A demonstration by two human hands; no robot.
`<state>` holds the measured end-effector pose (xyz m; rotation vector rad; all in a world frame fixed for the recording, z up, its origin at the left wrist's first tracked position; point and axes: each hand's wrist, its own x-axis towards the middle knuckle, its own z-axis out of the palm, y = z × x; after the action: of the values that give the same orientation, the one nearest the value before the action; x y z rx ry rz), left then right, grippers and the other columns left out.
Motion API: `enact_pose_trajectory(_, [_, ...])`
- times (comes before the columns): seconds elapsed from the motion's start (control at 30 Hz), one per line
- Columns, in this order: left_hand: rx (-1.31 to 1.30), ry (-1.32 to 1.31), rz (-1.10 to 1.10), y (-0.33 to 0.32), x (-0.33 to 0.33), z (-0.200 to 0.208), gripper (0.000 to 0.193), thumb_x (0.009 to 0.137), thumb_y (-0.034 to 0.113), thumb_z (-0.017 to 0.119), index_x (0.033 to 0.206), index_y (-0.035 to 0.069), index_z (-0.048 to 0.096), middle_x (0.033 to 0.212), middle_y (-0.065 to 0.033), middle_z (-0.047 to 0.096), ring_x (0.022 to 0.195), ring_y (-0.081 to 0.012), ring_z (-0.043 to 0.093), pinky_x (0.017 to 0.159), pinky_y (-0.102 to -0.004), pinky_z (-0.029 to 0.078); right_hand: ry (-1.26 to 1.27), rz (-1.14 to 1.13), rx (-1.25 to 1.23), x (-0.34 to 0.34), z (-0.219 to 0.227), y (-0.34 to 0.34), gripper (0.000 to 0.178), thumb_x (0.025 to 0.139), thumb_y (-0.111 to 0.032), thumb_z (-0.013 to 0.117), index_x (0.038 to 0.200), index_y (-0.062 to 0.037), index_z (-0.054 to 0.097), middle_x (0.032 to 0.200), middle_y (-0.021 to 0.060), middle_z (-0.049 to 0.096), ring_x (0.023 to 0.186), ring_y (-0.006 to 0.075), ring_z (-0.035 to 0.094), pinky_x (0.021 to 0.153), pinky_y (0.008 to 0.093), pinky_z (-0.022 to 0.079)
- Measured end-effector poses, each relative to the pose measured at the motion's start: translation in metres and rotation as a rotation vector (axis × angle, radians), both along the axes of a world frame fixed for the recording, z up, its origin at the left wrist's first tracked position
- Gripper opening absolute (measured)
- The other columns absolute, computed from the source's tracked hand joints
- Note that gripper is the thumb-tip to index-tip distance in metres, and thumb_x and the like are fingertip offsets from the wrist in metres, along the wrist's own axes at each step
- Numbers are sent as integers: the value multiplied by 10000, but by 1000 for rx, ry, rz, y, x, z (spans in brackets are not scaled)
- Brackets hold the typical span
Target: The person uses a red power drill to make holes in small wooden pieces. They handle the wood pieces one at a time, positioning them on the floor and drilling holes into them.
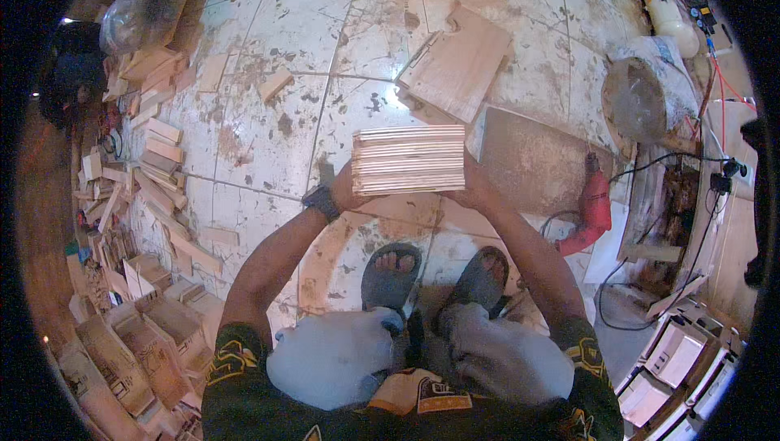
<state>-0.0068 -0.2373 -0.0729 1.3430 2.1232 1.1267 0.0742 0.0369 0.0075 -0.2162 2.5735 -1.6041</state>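
A stack of thin wooden boards (409, 159) is held up in front of my knees, its layered edges facing me. My left hand (347, 186) grips the stack's left side, with a dark watch (322, 201) on that wrist. At the opposite side my right hand (474, 187) is closed on the stack; the boards hide most fingers of both hands. Beyond the stack, more flat wooden panels (465, 63) lie piled on the floor, the top one with a notched corner.
A brown board (528, 160) lies on the tiled floor (276, 10), near a red corded power tool (597, 205). Wood offcuts (166, 151) are heaped along the left. At right are a sack (662, 75), a cream air tank (662, 2), cables and stacked wooden boxes (678, 349).
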Motion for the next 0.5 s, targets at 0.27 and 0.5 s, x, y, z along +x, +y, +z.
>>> enact_pose_trajectory(0.27, [320, -1011, 359, 25, 63, 14, 601, 856, 251, 772, 1360, 54, 510, 1285, -107, 600, 1158, -225, 567, 975, -350, 493, 129, 6, 407, -11, 86, -27, 945, 578, -332, 895, 1324, 2, 422, 1224, 226, 558, 1161, 395, 545, 1002, 440, 447])
enact_pose_trajectory(0.5, [-154, -1306, 248, 29, 131, 38, 544, 887, 242, 745, 1337, 23, 530, 1064, -35, 684, 800, -104, 634, 706, -289, 540, 101, 29, 703, -37, 77, -58, 806, 591, -257, 824, 1241, 47, 456, 1085, 202, 577, 994, 353, 582, 864, 448, 494])
